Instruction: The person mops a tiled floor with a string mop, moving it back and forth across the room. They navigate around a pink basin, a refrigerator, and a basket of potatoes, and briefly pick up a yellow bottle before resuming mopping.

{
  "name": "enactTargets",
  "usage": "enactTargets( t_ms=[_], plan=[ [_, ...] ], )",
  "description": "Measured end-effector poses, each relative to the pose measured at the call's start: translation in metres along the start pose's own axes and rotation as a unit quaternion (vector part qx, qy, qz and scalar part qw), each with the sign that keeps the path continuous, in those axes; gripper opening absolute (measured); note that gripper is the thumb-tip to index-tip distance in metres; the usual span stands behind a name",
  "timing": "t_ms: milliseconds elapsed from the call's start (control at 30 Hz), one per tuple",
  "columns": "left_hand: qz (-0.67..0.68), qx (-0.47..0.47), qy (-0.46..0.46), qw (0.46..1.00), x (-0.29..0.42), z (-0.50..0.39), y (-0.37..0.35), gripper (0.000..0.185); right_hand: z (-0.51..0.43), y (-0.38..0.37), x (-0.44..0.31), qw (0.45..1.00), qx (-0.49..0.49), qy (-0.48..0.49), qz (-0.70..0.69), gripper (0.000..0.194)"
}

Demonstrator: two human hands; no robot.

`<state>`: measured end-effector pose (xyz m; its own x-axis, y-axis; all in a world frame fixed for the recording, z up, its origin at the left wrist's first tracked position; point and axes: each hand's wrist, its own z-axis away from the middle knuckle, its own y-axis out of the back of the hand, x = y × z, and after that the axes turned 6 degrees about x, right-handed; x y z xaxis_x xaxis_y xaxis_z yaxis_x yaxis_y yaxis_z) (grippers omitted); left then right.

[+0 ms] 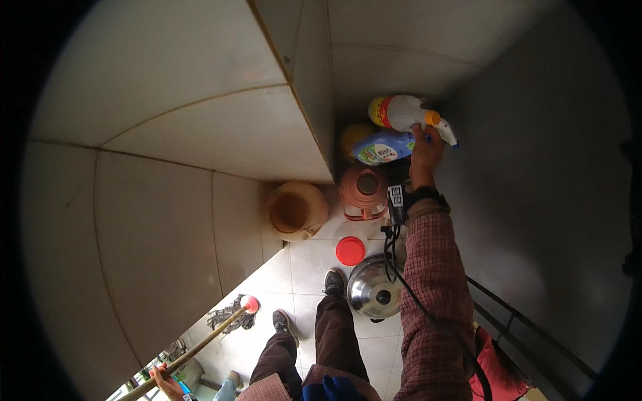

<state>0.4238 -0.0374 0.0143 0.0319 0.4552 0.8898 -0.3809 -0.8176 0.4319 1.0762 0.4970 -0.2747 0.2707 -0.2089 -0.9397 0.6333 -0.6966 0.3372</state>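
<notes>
At the far end of the narrow space, my right hand [426, 150] is at the necks of a blue plastic bottle [383, 149] and a whitish bottle with an orange cap [404, 113]. Its fingers touch these bottles, but whether they grip one is unclear. A white spray-bottle trigger head [446, 133] shows just beyond the fingers. At the lower left edge, my left hand [165, 382] is closed around the wooden handle of a mop [203, 343]. The mop's dark strands [233, 316] lie on the floor beneath its pink head.
A brown ceramic pot [291, 210], a pinkish handled container [365, 188], a red-lidded jar [350, 250] and a lidded metal pan [376, 290] stand on the tiled floor. Tiled walls [200, 125] rise on the left, a dark panel [516, 200] on the right. Another person's leg [228, 387] shows lower left.
</notes>
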Motion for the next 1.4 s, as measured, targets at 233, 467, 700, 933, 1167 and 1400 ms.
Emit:
enactTargets(
  t_ms=[233, 467, 700, 933, 1167, 1400],
  plan=[
    [0.045, 0.058, -0.001, 0.997, -0.003, 0.027, -0.012, 0.023, 0.014, -0.041, 0.012, 0.995, 0.01, 0.075, 0.061, 0.035],
    [0.129, -0.199, -0.014, 0.971, 0.005, 0.034, -0.027, 0.015, -0.016, -0.095, 0.042, 0.916, -0.137, 0.232, 0.296, 0.031],
    [0.095, 0.058, -0.021, 0.994, 0.01, 0.061, -0.076, 0.017, -0.049, -0.156, 0.028, 0.934, -0.229, 0.209, 0.176, 0.048],
    [0.066, 0.048, -0.041, 0.996, 0.018, 0.075, -0.078, 0.018, -0.05, -0.116, -0.018, 0.856, -0.334, 0.174, 0.354, 0.065],
    [0.05, 0.087, -0.035, 0.994, 0.013, 0.042, -0.08, 0.025, -0.055, -0.12, -0.003, 0.876, -0.365, 0.209, 0.238, 0.059],
    [0.045, 0.12, -0.024, 0.991, 0.013, 0.06, -0.076, 0.024, -0.061, -0.132, 0.027, 0.889, -0.339, 0.229, 0.207, 0.048]
  ],
)
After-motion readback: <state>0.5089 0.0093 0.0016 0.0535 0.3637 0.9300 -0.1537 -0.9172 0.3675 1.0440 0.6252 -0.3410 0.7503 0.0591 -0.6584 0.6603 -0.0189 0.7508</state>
